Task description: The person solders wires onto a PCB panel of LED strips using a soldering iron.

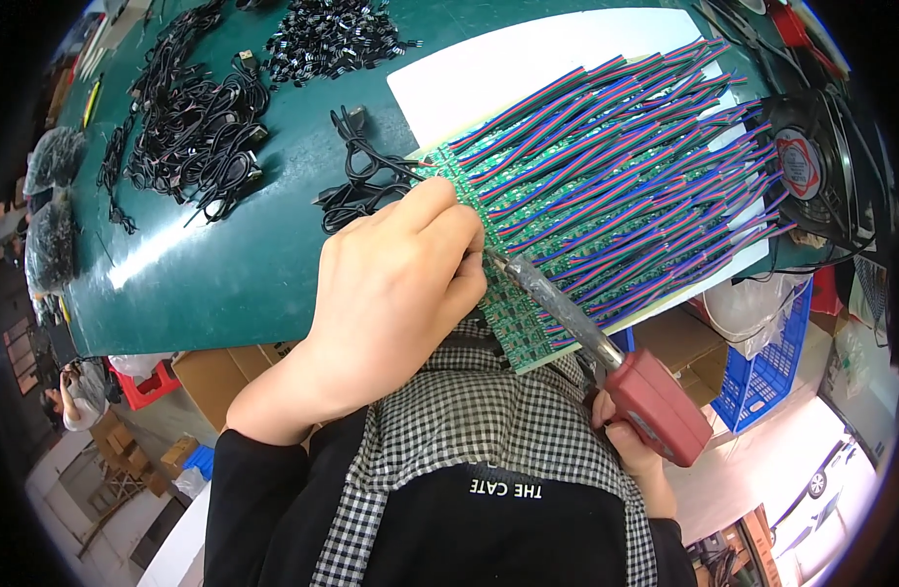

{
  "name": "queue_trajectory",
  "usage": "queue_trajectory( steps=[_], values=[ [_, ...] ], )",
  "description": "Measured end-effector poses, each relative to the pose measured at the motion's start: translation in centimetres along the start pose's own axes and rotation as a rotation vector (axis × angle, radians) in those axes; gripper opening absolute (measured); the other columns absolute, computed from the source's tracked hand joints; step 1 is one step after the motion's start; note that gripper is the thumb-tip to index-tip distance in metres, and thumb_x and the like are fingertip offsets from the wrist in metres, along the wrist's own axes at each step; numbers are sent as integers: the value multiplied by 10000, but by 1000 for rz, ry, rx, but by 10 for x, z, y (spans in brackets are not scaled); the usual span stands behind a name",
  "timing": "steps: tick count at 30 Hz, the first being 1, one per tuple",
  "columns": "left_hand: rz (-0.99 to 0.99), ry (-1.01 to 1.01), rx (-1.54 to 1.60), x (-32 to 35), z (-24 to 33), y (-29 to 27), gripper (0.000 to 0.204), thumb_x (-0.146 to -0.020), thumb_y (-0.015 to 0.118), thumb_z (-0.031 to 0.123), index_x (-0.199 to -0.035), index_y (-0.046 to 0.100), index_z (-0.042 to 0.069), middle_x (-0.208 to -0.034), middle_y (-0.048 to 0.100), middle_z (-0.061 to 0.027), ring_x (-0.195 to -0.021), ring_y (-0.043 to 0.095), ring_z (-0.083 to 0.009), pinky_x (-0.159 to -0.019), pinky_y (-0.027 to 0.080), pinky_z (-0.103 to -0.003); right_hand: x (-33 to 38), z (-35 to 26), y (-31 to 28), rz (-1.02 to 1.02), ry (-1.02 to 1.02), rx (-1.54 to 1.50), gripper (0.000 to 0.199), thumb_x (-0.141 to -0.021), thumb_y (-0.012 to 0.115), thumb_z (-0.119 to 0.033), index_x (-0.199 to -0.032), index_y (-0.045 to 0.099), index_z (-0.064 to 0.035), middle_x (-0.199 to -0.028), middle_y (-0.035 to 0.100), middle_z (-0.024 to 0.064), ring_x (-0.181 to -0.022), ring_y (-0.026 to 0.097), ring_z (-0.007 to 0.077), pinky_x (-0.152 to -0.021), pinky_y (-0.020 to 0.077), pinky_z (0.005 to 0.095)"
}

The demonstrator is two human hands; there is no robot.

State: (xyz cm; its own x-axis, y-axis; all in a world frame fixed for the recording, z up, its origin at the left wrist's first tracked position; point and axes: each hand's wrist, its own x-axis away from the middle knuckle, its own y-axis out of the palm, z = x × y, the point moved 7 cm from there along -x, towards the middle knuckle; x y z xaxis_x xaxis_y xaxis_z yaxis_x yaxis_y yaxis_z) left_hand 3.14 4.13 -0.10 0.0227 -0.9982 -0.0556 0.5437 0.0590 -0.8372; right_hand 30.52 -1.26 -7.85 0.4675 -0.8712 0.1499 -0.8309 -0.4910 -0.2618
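Observation:
My left hand (400,279) is closed in a pinch over the left edge of a green circuit board panel (524,338); what its fingers hold is hidden. In my right hand (633,450), below the panel's near edge, is a soldering iron (655,406) with a red handle. Its metal shaft slants up and left across the panel, and the tip ends close to my left fingertips. Rows of striped wires (625,186) in red, blue, green and black run rightward from the panel. Black cables (363,161) lie just beyond my left hand, some reaching the panel's far left corner.
A white sheet (528,64) lies under the panel on the green table (273,284). Bundled black cables (200,132) and a pile of small black parts (327,39) are at the far left. A black fan (811,166) stands at right, above a blue crate (762,367).

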Motion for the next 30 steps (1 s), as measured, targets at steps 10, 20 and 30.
queue_trajectory(
  steps=[10, 20, 30],
  values=[
    [-20, 17, 15, 1, 0, 0, 112, -689, 631, 30, -766, 555, 60, -763, 513, -73, -658, 572, -267, -565, 457, -355, -13, -25, 1, 120, 227, -352, 638, -730, 703, -484, -1052, 540, 42, -950, 589, 109, -606, 559, 151, -529, 405, 253],
    [400, -155, -156, 16, -64, -62, 200, -752, 576, 55, -951, 591, 46, -958, 570, -112, -843, 586, -292, -732, 474, -390, -14, -19, 2, 182, 179, -434, 662, -780, 674, -433, -1154, 411, 46, -985, 513, 148, -562, 490, 168, -463, 383, 242],
    [389, -281, -356, 66, -114, -70, 254, -712, 486, -68, -918, 596, 32, -1054, 613, -63, -984, 573, -315, -845, 459, -382, -21, -22, 3, 205, 132, -405, 665, -774, 659, -489, -1126, 455, 36, -1008, 544, 124, -537, 515, 170, -464, 383, 246]
  ],
)
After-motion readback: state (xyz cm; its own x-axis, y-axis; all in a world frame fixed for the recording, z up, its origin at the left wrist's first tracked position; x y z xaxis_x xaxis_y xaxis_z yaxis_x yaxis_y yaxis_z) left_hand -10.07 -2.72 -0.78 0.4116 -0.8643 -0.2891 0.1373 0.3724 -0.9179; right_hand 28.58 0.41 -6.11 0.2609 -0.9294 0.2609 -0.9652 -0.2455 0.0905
